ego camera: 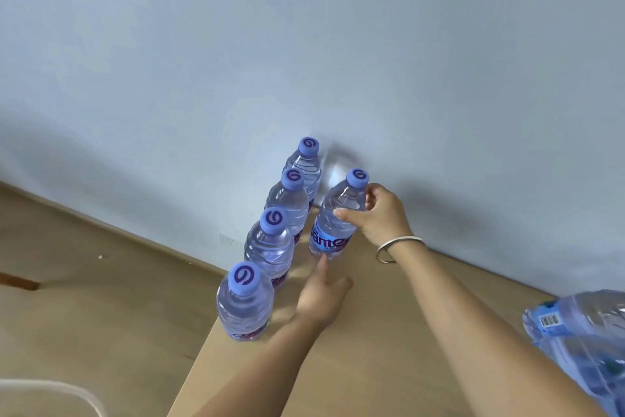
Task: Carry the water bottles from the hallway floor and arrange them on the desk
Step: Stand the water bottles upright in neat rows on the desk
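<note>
Right hand [378, 213] grips the full water bottle [333, 220] at its shoulder, upright on the desk [389, 332] beside the four-bottle row [270, 240], left hand [321, 295] relaxed, fingertip at its base; likely heavy, thin-walled, slick, so hold below the cap.
</note>
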